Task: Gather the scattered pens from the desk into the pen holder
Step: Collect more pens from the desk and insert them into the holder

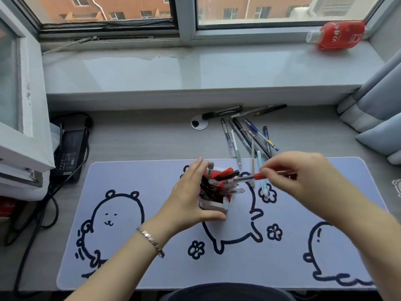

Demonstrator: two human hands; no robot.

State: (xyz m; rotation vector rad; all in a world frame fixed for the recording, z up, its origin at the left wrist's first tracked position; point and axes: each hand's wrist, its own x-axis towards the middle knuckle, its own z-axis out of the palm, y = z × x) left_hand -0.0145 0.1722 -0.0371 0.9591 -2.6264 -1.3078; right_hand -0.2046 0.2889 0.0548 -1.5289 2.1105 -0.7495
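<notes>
A white and red pen holder (217, 206) stands in the middle of the desk mat, with several pens sticking out of its top. My left hand (191, 198) wraps around its left side and steadies it. My right hand (303, 177) pinches a pen with a red grip (258, 176), held nearly level, its tip over the holder's opening. Several loose pens (247, 135) lie fanned out on the desk behind the mat. Others (223, 111) lie against the sill's base. A light blue pen (261, 181) lies on the mat under my right hand.
A pale mat with bear drawings (134, 224) covers the desk's front. A black power brick and cables (69, 148) sit at the left. A red bottle (338, 35) lies on the window sill. A round cable grommet (199, 123) is behind the mat. Curtain and cushion (382, 118) at the right.
</notes>
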